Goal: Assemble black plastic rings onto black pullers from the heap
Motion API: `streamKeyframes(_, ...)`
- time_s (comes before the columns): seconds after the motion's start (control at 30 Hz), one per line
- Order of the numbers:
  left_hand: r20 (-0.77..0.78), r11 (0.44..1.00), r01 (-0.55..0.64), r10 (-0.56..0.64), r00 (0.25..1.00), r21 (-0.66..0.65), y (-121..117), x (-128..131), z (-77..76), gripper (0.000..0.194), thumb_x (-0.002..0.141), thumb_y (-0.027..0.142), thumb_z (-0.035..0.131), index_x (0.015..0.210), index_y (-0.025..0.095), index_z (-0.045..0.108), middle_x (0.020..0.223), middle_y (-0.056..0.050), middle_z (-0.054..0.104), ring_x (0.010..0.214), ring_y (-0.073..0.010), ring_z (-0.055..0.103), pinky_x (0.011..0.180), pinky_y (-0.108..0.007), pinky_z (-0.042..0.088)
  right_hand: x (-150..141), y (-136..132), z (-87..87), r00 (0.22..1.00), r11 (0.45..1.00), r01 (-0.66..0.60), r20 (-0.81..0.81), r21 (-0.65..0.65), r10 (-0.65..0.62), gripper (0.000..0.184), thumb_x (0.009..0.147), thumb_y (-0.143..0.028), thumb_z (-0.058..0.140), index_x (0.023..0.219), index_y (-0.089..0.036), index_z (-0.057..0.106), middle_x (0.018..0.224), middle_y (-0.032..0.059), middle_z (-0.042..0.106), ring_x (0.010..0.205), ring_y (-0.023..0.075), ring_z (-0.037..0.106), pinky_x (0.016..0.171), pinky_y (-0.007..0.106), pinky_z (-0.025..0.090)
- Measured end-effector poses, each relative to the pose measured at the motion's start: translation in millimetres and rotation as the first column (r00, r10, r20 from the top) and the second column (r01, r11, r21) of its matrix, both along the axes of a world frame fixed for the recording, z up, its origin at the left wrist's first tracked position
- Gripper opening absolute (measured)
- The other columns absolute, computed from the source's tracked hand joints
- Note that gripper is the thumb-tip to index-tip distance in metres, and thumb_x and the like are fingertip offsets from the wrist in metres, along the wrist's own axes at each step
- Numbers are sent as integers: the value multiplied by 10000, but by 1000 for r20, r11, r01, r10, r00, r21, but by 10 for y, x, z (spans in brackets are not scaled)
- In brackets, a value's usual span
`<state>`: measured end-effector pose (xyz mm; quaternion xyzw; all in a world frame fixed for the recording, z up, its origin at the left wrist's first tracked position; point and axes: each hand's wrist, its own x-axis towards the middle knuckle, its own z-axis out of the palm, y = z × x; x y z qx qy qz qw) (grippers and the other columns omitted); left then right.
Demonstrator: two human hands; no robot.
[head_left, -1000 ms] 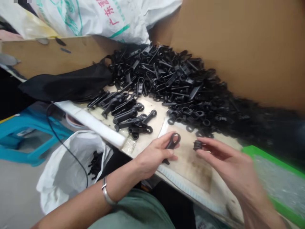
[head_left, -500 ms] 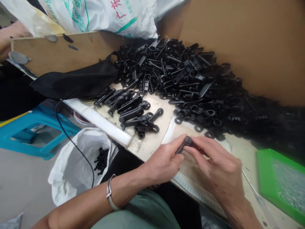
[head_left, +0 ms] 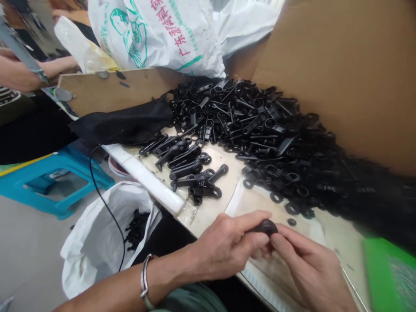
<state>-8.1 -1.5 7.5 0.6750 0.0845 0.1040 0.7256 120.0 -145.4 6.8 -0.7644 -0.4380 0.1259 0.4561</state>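
Observation:
Between my hands is a black plastic arm-shaped part [head_left: 267,226] with a rounded end, held over the front of the table. My left hand [head_left: 224,247] is closed round its body, thumb and index finger along it. The fingertips of my right hand [head_left: 308,260] pinch at the rounded end; fingers cover much of the part. On the table to the left lie several similar black arms [head_left: 195,169] in a loose row. Beyond my hands are scattered black rings [head_left: 276,197], and a single small ring [head_left: 291,222] lies closest to my right hand.
A big heap of black plastic parts [head_left: 240,112] leans against a cardboard wall [head_left: 338,73]. A green tray [head_left: 380,273] with small metal pieces stands at right. Below left are a white bag [head_left: 84,242] and a blue stool [head_left: 58,186]. Another person's arm [head_left: 61,65] shows upper left.
The camera view has tilted up, so the scene sits lower. The part has turned in my hands, its rounded end facing up. A small ring now shows by my right hand.

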Motion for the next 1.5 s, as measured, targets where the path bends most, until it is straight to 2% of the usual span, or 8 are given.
streamKeyframes(0.17, 10, 932, -120, 124, 992, 341, 164, 9, 40, 422, 1023, 270, 400, 1413, 210, 551, 823, -32, 720, 750, -176, 662, 735, -269, 467, -65, 391, 85, 995, 997, -9, -100, -77, 1, 490, 986, -514, 518, 608, -221, 624, 575, 8, 628, 542, 164, 613, 522, 222, 523)
streamKeyframes(0.47, 151, 169, -258, 474, 868, 951, 894, -146, 135, 379, 1005, 204, 399, 1283, 173, 655, 1450, -182, 578, 1395, -396, 462, 1101, -603, 322, 1234, 1020, 300, 728, 923, 169, 675, -345, 119, 283, 889, -232, 526, 1020, -254, 776, 975, 88, 665, 790, 245, 609, 582, 331, 417)
streamKeyframes(0.57, 99, 83, -159, 486, 868, 984, 1091, -161, 81, 369, 972, 127, 412, 1217, 180, 683, 1547, -177, 473, 1504, -431, 295, 1141, -775, 124, 1454, 1179, 310, 710, 896, 149, 676, -419, 198, 212, 779, -136, 621, 802, -267, 786, 837, 47, 629, 683, 189, 556, 520, 291, 308)
streamKeyframes(0.73, 242, 162, -372, 520, 819, 914, 1039, -169, 155, 313, 989, 188, 464, 1205, 191, 691, 1499, -151, 536, 1488, -379, 355, 1207, -708, 117, 1393, 936, 526, 686, 959, 196, 728, -203, 14, 151, 889, -188, 643, 940, -221, 781, 988, 52, 705, 807, 219, 639, 674, 339, 460)
streamKeyframes(0.93, -25, 978, -195, 193, 981, -71, 244, 50, 164, 390, 991, 499, 522, 1098, 194, 742, 1071, -75, 745, 995, -228, 682, 885, -331, 521, 410, 76, 265, 605, 973, 101, 763, 210, -227, 286, 949, -136, 609, 1165, -315, 664, 1061, 39, 706, 970, 256, 683, 845, 396, 555)
streamKeyframes(1.13, -209, 656, -162, 7, 978, -737, -193, 392, -82, 191, 833, 161, 721, 1003, 78, 690, 923, -93, 725, 831, -142, 668, 846, -272, 497, -30, -350, -240, 703, 982, -149, 711, 118, 21, 429, 897, 7, 603, 1271, -201, 618, 1088, 82, 720, 1035, 227, 687, 924, 369, 562)
streamKeyframes(1.3, -314, 698, -292, 100, 944, -654, -196, 421, -85, 255, 815, 68, 682, 1066, 66, 638, 901, -106, 723, 710, -177, 698, 695, -306, 506, 629, -403, -169, 717, 904, 382, 678, -189, -161, 299, 992, -290, 511, 1219, -182, 673, 1108, 114, 728, 919, 274, 706, 793, 407, 564)
streamKeyframes(1.5, -291, 690, -268, 86, 953, -672, -155, 361, -91, 482, 692, -34, 671, 1159, 81, 645, 1148, -137, 713, 841, -165, 703, 724, -271, 453, 963, -48, -214, 750, 787, 433, 660, -439, -45, 292, 935, -330, 541, 1102, -231, 759, 880, 125, 740, 719, 327, 680, 640, 422, 487)
